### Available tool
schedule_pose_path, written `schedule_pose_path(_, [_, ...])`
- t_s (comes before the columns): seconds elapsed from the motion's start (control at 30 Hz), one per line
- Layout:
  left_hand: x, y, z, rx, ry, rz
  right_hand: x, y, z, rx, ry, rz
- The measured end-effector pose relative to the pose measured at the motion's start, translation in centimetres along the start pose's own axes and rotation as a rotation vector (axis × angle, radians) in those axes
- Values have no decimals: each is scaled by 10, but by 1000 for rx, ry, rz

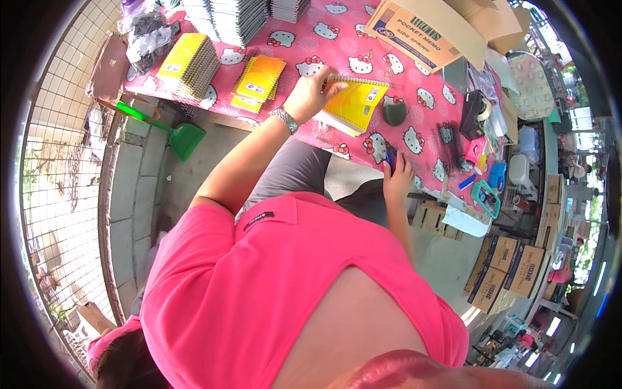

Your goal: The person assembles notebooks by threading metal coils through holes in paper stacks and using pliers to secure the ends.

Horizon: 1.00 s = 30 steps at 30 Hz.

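A yellow spiral notebook (pixel 357 107) lies at the table's near edge, its coil along the far side and white pages showing below. My left hand (pixel 313 97), with a metal watch on the wrist, is closed at its far left corner, fingers curled by the coil. Close to the table edge on the right, my right hand (pixel 399 176) grips a small blue-handled tool (pixel 390 156); its kind is mostly hidden. Left of my left hand sits a low pile of yellow notebooks (pixel 260 78). A dark round object (pixel 394 113) rests just right of the notebook.
A taller stack of yellow notebooks (pixel 188 61) and stacks of white spiral-bound pads (pixel 227 19) stand farther left. An open cardboard box (pixel 414 39) is at the back right. Black coils (pixel 448 146), a tape dispenser (pixel 476 115) and a green basket (pixel 484 198) occupy the right end.
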State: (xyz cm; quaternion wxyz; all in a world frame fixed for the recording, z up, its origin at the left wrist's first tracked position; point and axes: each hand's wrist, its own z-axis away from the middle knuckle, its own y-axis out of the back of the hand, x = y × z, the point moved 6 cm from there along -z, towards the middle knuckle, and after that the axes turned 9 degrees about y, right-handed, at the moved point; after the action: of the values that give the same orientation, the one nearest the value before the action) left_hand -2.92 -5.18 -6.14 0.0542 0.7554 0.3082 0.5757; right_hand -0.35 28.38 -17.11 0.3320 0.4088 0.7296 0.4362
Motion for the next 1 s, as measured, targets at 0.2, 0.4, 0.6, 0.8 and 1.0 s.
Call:
schedule_pose_path(0.2, [-22,-8,1,-65,143,60,-54,48,-36,257,-12,-464])
schedule_pose_path(0.4, [-5,-3,4,-27,46,39,-154,75,-103,253,260,-760])
schedule_pose_path(0.6, [-15,-1,14,66,79,25,-176,79,-117,151,353,-412])
schedule_pose_path(0.8, [-6,-2,22,125,90,16,-159,62,-113,-132,81,-915])
schedule_pose_path(1.0, [-17,2,24,150,141,133,-157,40,-98,-355,-409,-1663])
